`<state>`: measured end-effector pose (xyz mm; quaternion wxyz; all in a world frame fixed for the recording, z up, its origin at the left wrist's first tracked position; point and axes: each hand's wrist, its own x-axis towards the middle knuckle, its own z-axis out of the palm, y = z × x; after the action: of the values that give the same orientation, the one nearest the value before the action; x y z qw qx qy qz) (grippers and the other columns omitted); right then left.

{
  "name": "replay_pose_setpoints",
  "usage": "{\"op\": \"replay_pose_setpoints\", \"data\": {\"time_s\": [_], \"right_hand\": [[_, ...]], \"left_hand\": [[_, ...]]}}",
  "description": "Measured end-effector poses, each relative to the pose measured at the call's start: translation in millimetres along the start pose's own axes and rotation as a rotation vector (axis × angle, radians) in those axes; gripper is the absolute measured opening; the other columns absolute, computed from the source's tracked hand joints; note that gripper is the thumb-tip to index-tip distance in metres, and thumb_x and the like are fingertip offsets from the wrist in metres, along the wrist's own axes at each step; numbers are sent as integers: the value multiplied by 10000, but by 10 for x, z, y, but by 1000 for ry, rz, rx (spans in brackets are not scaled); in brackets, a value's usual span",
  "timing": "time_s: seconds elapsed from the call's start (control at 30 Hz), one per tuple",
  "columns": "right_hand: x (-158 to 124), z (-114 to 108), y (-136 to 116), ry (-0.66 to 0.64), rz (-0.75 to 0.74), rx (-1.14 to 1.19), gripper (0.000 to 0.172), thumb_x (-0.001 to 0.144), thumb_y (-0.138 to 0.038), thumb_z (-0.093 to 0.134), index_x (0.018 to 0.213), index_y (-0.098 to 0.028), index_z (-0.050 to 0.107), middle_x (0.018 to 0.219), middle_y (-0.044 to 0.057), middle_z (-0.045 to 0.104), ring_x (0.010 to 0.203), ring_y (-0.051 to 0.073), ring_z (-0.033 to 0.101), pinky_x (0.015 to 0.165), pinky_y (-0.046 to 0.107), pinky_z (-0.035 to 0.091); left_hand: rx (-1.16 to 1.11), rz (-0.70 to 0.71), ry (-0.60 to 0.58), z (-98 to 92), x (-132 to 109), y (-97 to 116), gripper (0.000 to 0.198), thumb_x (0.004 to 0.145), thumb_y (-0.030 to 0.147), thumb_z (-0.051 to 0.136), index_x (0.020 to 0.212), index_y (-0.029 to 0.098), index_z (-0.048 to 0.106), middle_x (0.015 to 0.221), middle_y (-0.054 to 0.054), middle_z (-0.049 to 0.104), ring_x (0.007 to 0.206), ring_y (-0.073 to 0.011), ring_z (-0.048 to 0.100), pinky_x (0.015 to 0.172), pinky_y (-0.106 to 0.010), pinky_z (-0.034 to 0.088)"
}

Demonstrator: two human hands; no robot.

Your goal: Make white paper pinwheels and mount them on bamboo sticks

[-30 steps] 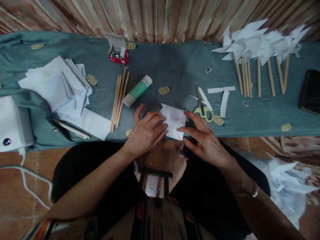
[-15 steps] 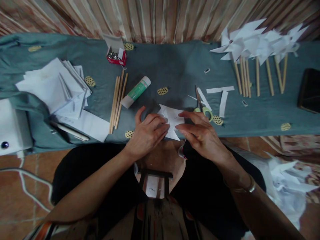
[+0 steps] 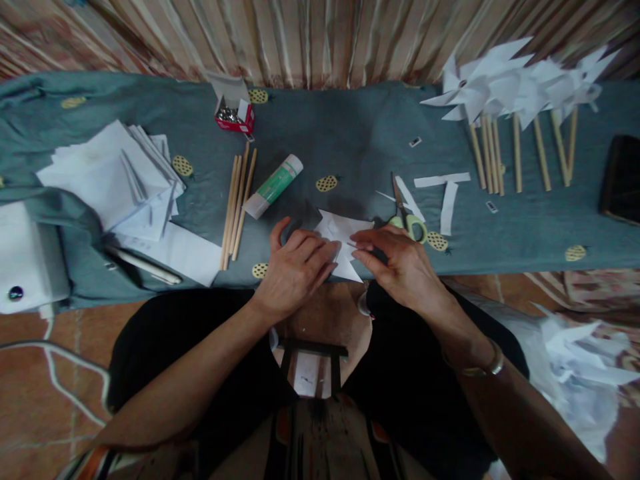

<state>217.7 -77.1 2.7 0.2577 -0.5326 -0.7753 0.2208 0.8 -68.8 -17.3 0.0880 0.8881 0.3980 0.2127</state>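
A white paper pinwheel (image 3: pixel 339 225), with cut and pointed corners, lies at the table's near edge between my hands. The fingers of my left hand (image 3: pixel 299 268) press together on its left side and middle, with the thumb raised apart. From the right, my right hand (image 3: pixel 400 261) pinches a flap of the paper between thumb and forefinger, close to the centre. My fingertips hide part of the paper's middle. Just beyond my right hand lie green-handled scissors (image 3: pixel 409 223), their blades pointing away from me.
A glue stick (image 3: pixel 275 187) and several wooden sticks (image 3: pixel 234 207) lie left of the hands. A red box of metal pins (image 3: pixel 235 119) stands behind. Stacked white paper (image 3: pixel 107 177) lies left. Finished pinwheels (image 3: pixel 517 90), paper strips (image 3: pixel 449 208) and a dark phone (image 3: pixel 621 179) are right.
My right thumb and forefinger have moved left and inward over the paper, closing together on a flap. The left hand stays on the paper, nearly still. The view has shifted slightly.
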Motion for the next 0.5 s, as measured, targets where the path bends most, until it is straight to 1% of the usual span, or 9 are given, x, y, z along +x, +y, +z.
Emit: {"op": "replay_pose_setpoints", "data": {"time_s": [0.23, 0.4, 0.5], "right_hand": [[52, 38, 11, -28, 39, -60, 149, 901, -222, 622, 1023, -176, 693, 862, 62, 741, 847, 241, 675, 823, 380, 498], [72, 36, -5, -39, 35, -78, 137, 893, -221, 620, 1004, -183, 691, 839, 55, 734, 821, 239, 669, 795, 367, 487], [87, 38, -8, -50, 33, -103, 132, 887, -218, 618, 990, -175, 689, 825, 57, 730, 812, 241, 670, 787, 364, 480]], "left_hand": [[-46, -61, -23, 4, -1, -8, 304, 973, 368, 558, 1217, 207, 641, 1040, -58, 725, 1028, -242, 624, 1125, -576, 312], [-90, -77, -9, 10, 2, -3, 306, 971, 366, 564, 1205, 185, 644, 1025, -62, 728, 1030, -248, 627, 1121, -557, 305], [-134, -114, -26, 7, 8, 0, 305, 965, 368, 572, 1203, 194, 645, 1016, -58, 729, 1037, -252, 625, 1121, -548, 304]]}}
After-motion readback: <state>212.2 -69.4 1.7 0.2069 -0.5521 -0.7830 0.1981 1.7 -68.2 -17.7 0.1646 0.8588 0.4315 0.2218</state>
